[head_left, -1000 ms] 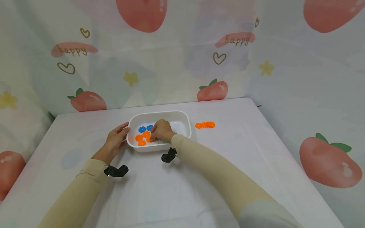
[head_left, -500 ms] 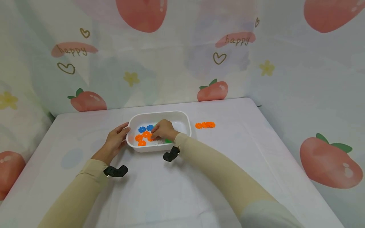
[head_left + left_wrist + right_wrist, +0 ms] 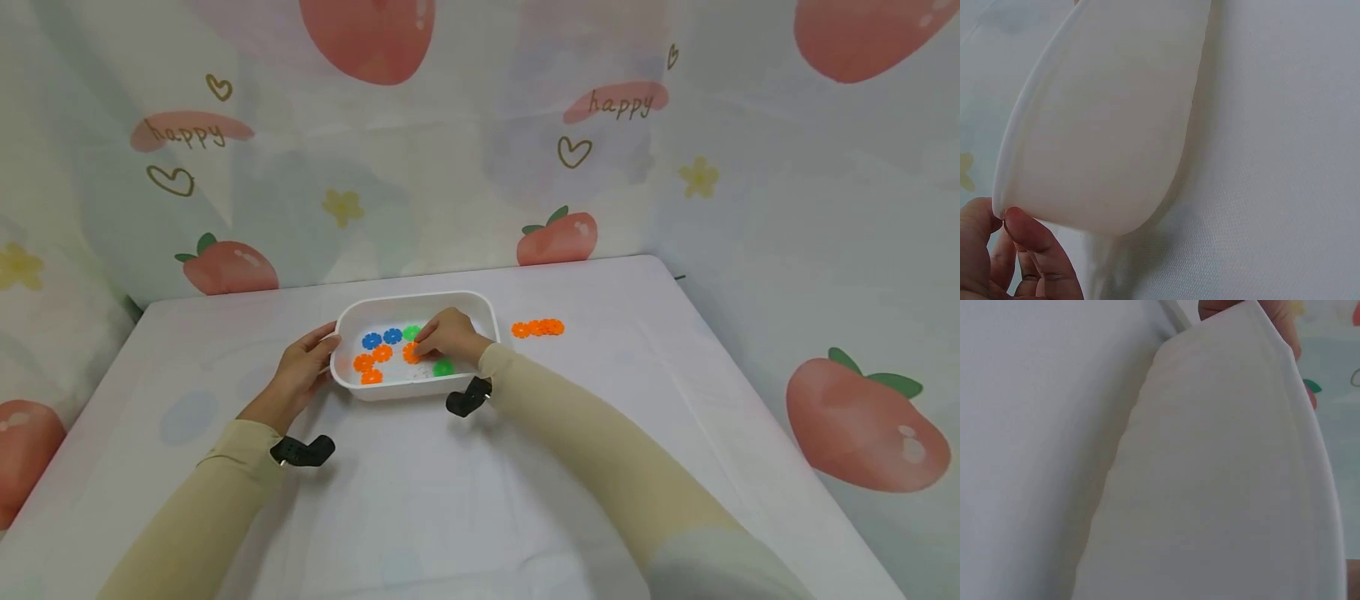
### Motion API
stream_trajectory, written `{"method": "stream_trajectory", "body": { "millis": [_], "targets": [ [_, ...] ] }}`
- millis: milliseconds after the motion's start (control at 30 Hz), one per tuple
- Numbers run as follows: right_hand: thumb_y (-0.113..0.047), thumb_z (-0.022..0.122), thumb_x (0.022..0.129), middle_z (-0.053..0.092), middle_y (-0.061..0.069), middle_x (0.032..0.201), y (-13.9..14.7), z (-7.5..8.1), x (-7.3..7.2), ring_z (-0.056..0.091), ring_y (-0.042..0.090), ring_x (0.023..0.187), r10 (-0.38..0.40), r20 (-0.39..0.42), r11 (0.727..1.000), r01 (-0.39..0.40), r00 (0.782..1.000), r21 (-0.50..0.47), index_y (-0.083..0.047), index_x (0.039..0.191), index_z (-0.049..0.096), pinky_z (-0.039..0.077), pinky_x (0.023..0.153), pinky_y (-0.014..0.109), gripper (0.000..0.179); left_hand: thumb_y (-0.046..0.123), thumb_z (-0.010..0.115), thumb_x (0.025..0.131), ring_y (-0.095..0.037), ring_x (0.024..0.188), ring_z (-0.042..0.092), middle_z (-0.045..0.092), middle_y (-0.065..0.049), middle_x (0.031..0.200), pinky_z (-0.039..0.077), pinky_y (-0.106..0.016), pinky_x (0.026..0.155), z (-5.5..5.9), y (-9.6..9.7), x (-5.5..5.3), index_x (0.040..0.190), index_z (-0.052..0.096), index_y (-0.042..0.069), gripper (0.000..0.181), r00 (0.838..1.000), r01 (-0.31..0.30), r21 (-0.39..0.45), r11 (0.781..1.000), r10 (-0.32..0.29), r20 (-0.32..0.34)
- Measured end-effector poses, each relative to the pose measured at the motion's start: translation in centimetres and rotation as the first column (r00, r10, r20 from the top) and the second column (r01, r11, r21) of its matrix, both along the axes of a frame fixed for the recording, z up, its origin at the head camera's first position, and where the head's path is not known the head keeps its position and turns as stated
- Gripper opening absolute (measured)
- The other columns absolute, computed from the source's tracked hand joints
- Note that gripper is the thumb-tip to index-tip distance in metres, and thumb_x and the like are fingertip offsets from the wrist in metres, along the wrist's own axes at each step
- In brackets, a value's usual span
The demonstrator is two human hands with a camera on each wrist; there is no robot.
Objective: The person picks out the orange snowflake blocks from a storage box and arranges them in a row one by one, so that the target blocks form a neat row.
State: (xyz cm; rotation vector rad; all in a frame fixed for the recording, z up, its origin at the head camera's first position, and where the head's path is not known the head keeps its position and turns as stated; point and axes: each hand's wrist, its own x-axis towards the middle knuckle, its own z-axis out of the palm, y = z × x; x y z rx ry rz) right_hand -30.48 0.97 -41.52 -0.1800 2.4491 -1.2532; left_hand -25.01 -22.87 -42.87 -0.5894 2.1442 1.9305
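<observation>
A white plastic tray (image 3: 412, 389) stands on the table, holding several flower-shaped plastic discs. At its left end my left hand (image 3: 298, 371) grips the rim; the left wrist view shows thumb and finger (image 3: 1038, 240) pinching the rim's corner. Inside the tray, my right hand (image 3: 452, 335) pinches an orange flower disc (image 3: 410, 353) with thumb and fingertips. Two blue discs (image 3: 372, 341) and other orange discs (image 3: 363, 362) lie to its left. One green disc (image 3: 412, 332) is behind it, another green disc (image 3: 443, 367) below the hand. The tray wall (image 3: 1210, 456) hides most of the right hand in the right wrist view.
A row of overlapping orange discs (image 3: 537, 327) lies on the white-covered table (image 3: 420, 492) just right of the tray. A printed curtain (image 3: 450, 167) hangs behind the table and at both sides.
My right hand has moved rightward inside the tray, taking an orange disc away from the other orange ones. More of both green discs now shows. The left hand keeps its grip on the rim.
</observation>
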Motion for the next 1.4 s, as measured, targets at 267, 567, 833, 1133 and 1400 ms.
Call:
{"method": "stream_trajectory", "body": {
  "millis": [267, 567, 833, 1133, 1400],
  "targets": [
    [-0.015, 0.080, 0.082, 0.075, 0.006, 0.086, 1.8, 1.3, -0.6, 0.062, 0.012, 0.073, 0.037, -0.016, 0.996, -0.036, 0.999, 0.083, -0.005, 0.104, 0.077, 0.042, 0.062, 0.015, 0.024, 0.035, 0.050, 0.103, -0.019, 0.114, 0.047, 0.038, -0.004, 0.155, 0.047, -0.016, 0.080, 0.2, 0.1, 0.1, 0.152, 0.038, 0.027, 0.052, 1.000, -0.005, -0.005, 1.000, 0.005, 0.011],
    [-0.007, 0.079, 0.082, 0.075, 0.012, 0.095, 2.7, 2.5, -1.0, 0.070, 0.015, 0.074, -0.014, 0.066, 1.000, 0.015, 0.998, -0.006, -0.001, 0.102, 0.076, 0.055, 0.068, 0.020, 0.021, 0.035, 0.051, 0.103, -0.019, 0.113, 0.047, 0.039, -0.005, 0.154, 0.046, -0.017, 0.079, 0.2, 0.1, 0.0, 0.152, 0.039, 0.027, 0.052, 1.000, -0.017, 0.001, 1.000, 0.017, -0.001],
    [-0.002, 0.078, 0.081, 0.074, 0.015, 0.100, 3.8, 3.4, -0.7, 0.069, 0.015, 0.072, -0.012, 0.098, 0.998, 0.019, 0.995, -0.068, 0.002, 0.103, 0.075, 0.058, 0.077, 0.029, 0.022, 0.035, 0.052, 0.102, -0.016, 0.108, 0.048, 0.039, -0.005, 0.152, 0.046, -0.017, 0.077, 0.2, 0.2, 0.1, 0.152, 0.039, 0.026, 0.053, 1.000, -0.007, 0.012, 1.000, 0.007, -0.007],
    [0.000, 0.075, 0.083, 0.073, 0.017, 0.104, 5.2, 4.0, -0.6, 0.068, 0.013, 0.071, 0.025, 0.099, 0.998, -0.019, 0.995, -0.061, 0.004, 0.106, 0.073, 0.058, 0.079, 0.032, 0.023, 0.034, 0.051, 0.103, -0.014, 0.103, 0.048, 0.043, -0.003, 0.144, 0.046, -0.015, 0.072, 0.2, 0.0, 0.3, 0.153, 0.038, 0.026, 0.052, 1.000, 0.004, 0.036, 0.999, -0.004, -0.002],
    [-0.002, 0.074, 0.084, 0.072, 0.012, 0.095, 6.8, 4.7, -0.8, 0.069, 0.016, 0.073, 0.060, 0.107, 0.996, -0.053, 0.993, -0.065, 0.003, 0.105, 0.072, 0.058, 0.079, 0.031, 0.022, 0.035, 0.051, 0.102, -0.014, 0.104, 0.047, 0.041, -0.004, 0.148, 0.045, -0.016, 0.074, 0.2, -0.1, 0.2, 0.152, 0.038, 0.027, 0.052, 1.000, 0.002, 0.035, 0.999, -0.002, 0.003]
  ]
}}
